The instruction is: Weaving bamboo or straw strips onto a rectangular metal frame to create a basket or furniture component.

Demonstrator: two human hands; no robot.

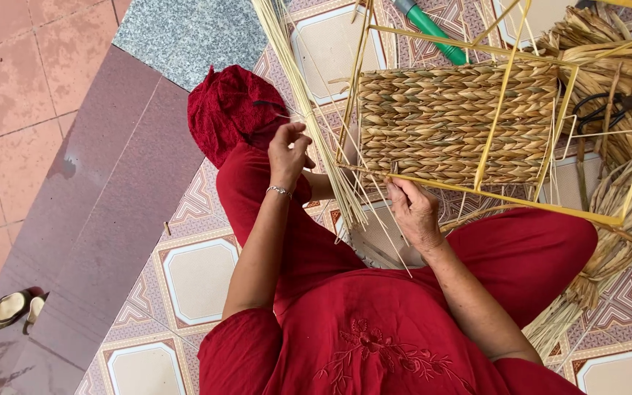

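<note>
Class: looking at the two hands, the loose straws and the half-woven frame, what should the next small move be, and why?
Probably draw the straws pinched by the left hand across to the frame. The right hand already rests at the weave's lower edge, and bare frame remains beyond it.

**Red clothes, one silver bracelet**

The person wears a red short-sleeved top (374,344) with tone-on-tone floral embroidery on the chest, matching red trousers (528,249), and a thin silver bracelet (279,191) on the left wrist, just below the grip.
</note>
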